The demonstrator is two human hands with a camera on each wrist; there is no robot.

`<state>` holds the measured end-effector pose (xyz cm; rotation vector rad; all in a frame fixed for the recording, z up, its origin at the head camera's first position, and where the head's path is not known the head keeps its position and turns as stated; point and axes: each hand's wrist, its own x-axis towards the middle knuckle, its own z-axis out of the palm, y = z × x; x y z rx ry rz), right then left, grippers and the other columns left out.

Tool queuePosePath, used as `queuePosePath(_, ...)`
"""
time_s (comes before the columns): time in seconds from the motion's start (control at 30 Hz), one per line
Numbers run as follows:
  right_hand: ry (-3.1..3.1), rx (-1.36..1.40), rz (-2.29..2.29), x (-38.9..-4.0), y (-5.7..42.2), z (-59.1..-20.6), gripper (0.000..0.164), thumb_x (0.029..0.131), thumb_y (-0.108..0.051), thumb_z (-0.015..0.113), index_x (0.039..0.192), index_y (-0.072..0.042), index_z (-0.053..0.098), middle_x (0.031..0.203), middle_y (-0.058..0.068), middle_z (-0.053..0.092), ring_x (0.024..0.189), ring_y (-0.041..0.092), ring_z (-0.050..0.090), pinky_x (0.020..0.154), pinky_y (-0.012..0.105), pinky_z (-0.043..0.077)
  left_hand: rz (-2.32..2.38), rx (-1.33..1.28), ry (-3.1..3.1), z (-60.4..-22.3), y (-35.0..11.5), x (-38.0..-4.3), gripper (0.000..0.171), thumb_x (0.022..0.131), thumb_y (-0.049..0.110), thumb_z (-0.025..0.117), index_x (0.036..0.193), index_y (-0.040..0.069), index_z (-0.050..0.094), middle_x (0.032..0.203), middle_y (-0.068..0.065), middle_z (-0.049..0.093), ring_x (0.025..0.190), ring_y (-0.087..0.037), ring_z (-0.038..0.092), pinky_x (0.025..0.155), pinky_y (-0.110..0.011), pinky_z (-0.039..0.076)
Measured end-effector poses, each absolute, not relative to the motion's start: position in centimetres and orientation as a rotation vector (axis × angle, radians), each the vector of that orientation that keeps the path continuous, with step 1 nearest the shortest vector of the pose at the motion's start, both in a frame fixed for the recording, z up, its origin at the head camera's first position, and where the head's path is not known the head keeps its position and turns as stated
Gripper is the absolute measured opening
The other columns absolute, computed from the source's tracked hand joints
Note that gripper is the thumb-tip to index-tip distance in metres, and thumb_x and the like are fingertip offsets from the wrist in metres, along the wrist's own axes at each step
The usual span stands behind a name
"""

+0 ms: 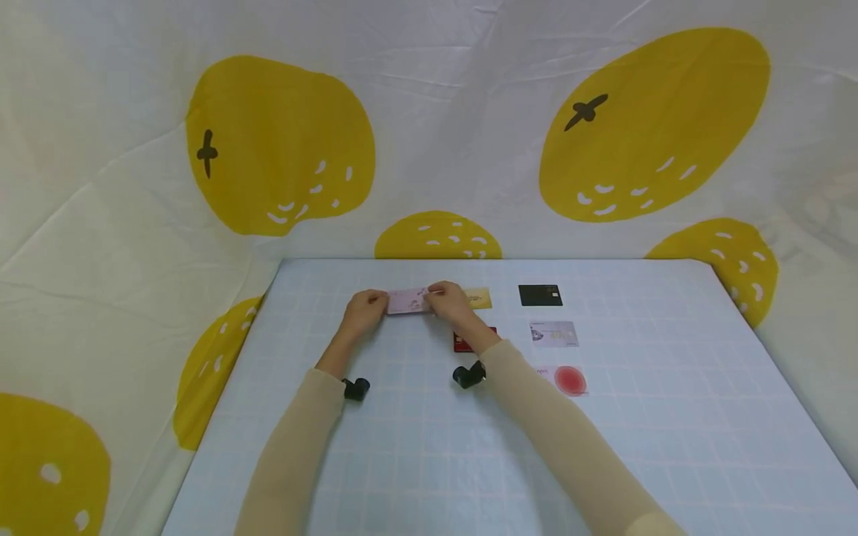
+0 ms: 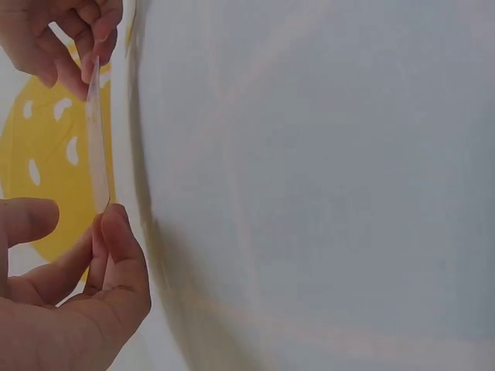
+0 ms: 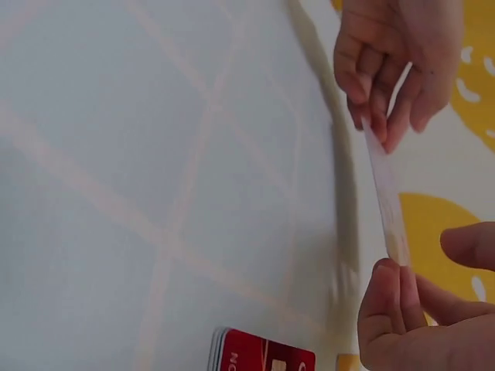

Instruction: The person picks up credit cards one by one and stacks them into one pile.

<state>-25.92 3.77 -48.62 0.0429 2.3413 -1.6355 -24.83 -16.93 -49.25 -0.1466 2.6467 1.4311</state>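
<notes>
A pinkish-purple printed card (image 1: 406, 301) is held up between both hands near the back of the table. My left hand (image 1: 365, 310) pinches its left end, and my right hand (image 1: 450, 304) pinches its right end. In the left wrist view the card (image 2: 97, 147) appears nearly edge-on, with fingertips at each end. The right wrist view also shows the thin card (image 3: 384, 197) apart from the tabletop. Just right of the right hand lies a gold card (image 1: 479, 298). A red card (image 1: 464, 342), partly covered by the right forearm, seems to lie on a small stack in the right wrist view.
To the right lie a black card (image 1: 540, 295), a silver-grey card (image 1: 554, 334) and a white card with a red circle (image 1: 570, 380), partly behind the right sleeve. The pale checked tabletop (image 1: 402, 454) meets a white curtain with yellow fruit prints (image 1: 288, 141).
</notes>
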Motion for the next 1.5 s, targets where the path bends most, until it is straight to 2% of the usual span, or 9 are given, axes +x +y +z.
queuePosePath(0.1, 2.330, 0.027, -1.656, -25.7, 4.6, -48.1, 0.038, 0.101, -0.022, 0.059, 0.133, -0.001, 0.059, 0.118, 0.014, 0.063, 0.096, 0.023, 0.061, 0.086, 0.037, 0.053, 1.484, -0.162, 2.618, -49.0, -16.6, -24.6, 0.038, 0.102, 0.023, 0.051, 0.128, -0.001, 0.064, 0.105, -0.013, 0.067, 0.093, -0.023, 0.060, 0.083, -0.036, 0.050)
queuePosePath(0.17, 2.319, 0.021, -1.665, -25.4, 5.3, -47.8, 0.038, 0.101, -0.023, 0.059, 0.133, -0.002, 0.059, 0.120, 0.014, 0.063, 0.098, 0.024, 0.062, 0.088, 0.038, 0.054, 1.534, -0.155, 2.582, -48.7, -16.3, -24.4, 0.036, 0.103, 0.022, 0.051, 0.127, -0.002, 0.065, 0.107, -0.013, 0.067, 0.092, -0.022, 0.062, 0.081, -0.034, 0.051)
queuePosePath(0.33, 2.308, 0.002, -1.674, -24.4, 7.0, -47.2, 0.040, 0.101, -0.026, 0.059, 0.134, -0.003, 0.058, 0.124, 0.014, 0.061, 0.104, 0.026, 0.062, 0.091, 0.038, 0.053, 1.669, -0.124, 2.479, -48.3, -15.5, -23.9, 0.034, 0.104, 0.018, 0.051, 0.126, -0.004, 0.064, 0.116, -0.018, 0.066, 0.096, -0.024, 0.067, 0.086, -0.035, 0.055)
queuePosePath(0.57, 2.305, -0.068, -1.652, -22.6, 9.6, -46.3, 0.042, 0.103, -0.031, 0.056, 0.137, -0.007, 0.057, 0.129, 0.011, 0.060, 0.110, 0.029, 0.061, 0.096, 0.042, 0.050, 1.768, -0.108, 2.394, -47.7, -14.0, -22.8, 0.030, 0.104, 0.017, 0.054, 0.123, -0.003, 0.067, 0.111, -0.017, 0.067, 0.094, -0.023, 0.068, 0.083, -0.031, 0.056)
queuePosePath(0.8, 2.319, -0.060, -1.639, -20.7, 11.9, -45.7, 0.043, 0.103, -0.034, 0.056, 0.139, -0.010, 0.057, 0.135, 0.010, 0.056, 0.112, 0.025, 0.062, 0.100, 0.043, 0.048, 1.817, -0.006, 2.340, -47.3, -12.5, -21.3, 0.029, 0.103, 0.014, 0.055, 0.120, -0.006, 0.067, 0.108, -0.017, 0.068, 0.092, -0.024, 0.068, 0.083, -0.032, 0.056)
queuePosePath(0.97, 2.302, -0.026, -1.661, -19.6, 13.2, -45.7, 0.044, 0.102, -0.034, 0.057, 0.139, -0.010, 0.056, 0.135, 0.010, 0.056, 0.111, 0.028, 0.062, 0.099, 0.041, 0.049, 1.818, 0.047, 2.330, -47.5, -11.4, -20.6, 0.027, 0.102, 0.013, 0.057, 0.117, -0.006, 0.069, 0.104, -0.016, 0.069, 0.090, -0.023, 0.068, 0.081, -0.031, 0.057)
queuePosePath(1.13, 2.301, -0.016, -1.668, -18.5, 14.5, -46.0, 0.048, 0.103, -0.036, 0.056, 0.141, -0.007, 0.053, 0.135, 0.012, 0.055, 0.111, 0.030, 0.059, 0.100, 0.045, 0.047, 1.770, 0.062, 2.327, -47.8, -10.2, -20.0, 0.026, 0.102, 0.016, 0.058, 0.116, -0.002, 0.070, 0.104, -0.012, 0.069, 0.089, -0.021, 0.068, 0.080, -0.029, 0.057)
queuePosePath(1.3, 2.312, 0.014, -1.652, -17.6, 15.6, -46.5, 0.049, 0.103, -0.037, 0.056, 0.142, -0.007, 0.052, 0.136, 0.013, 0.056, 0.111, 0.032, 0.059, 0.101, 0.048, 0.046, 1.709, 0.135, 2.359, -48.7, -9.1, -19.9, 0.026, 0.102, 0.017, 0.057, 0.114, -0.001, 0.071, 0.105, -0.010, 0.069, 0.087, -0.019, 0.067, 0.080, -0.031, 0.057)
queuePosePath(1.5, 2.312, 0.084, -1.639, -17.3, 16.6, -47.7, 0.047, 0.103, -0.037, 0.056, 0.140, -0.008, 0.055, 0.133, 0.011, 0.058, 0.110, 0.030, 0.057, 0.098, 0.045, 0.048, 1.605, 0.210, 2.438, -49.9, -8.2, -20.0, 0.026, 0.100, 0.016, 0.056, 0.112, 0.001, 0.073, 0.106, -0.006, 0.070, 0.090, -0.018, 0.064, 0.083, -0.034, 0.053)
